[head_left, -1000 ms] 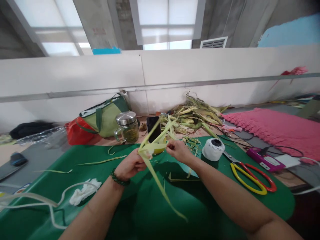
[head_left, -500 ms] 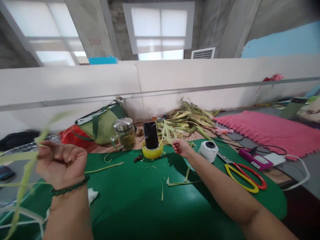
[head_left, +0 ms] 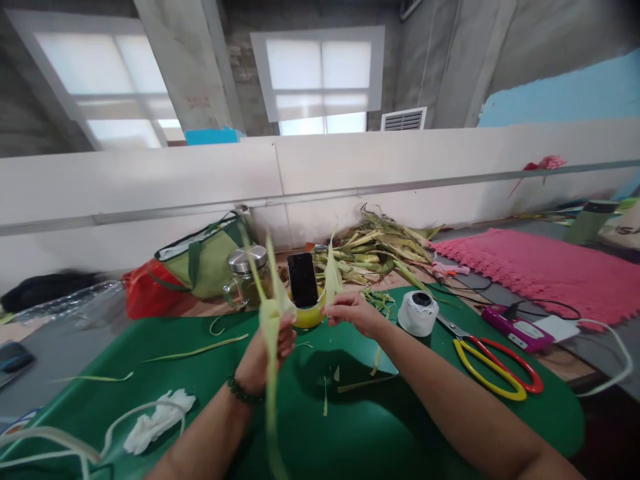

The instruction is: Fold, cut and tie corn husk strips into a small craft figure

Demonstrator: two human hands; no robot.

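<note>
My left hand (head_left: 267, 350) is closed on long pale green leaf strips (head_left: 271, 373) that hang down past my wrist and stick up above my fingers. My right hand (head_left: 353, 311) pinches a short upright leaf piece (head_left: 331, 277) just to the right. Both hands hover above the green mat (head_left: 350, 427), close together, in front of a black phone (head_left: 302, 280) standing in a yellow tape roll (head_left: 309, 316).
A heap of leaves (head_left: 380, 247) lies at the back. A lidded glass jar (head_left: 246, 277), green bag (head_left: 207, 257) and red bag (head_left: 145, 290) stand left. A white tape roll (head_left: 419, 312) and red-yellow scissors (head_left: 493, 370) lie right. White tissue (head_left: 157, 417) sits near left.
My left hand swung far out to the left with the strips, then came back to the middle beside my right hand. The right hand stayed near the phone.
</note>
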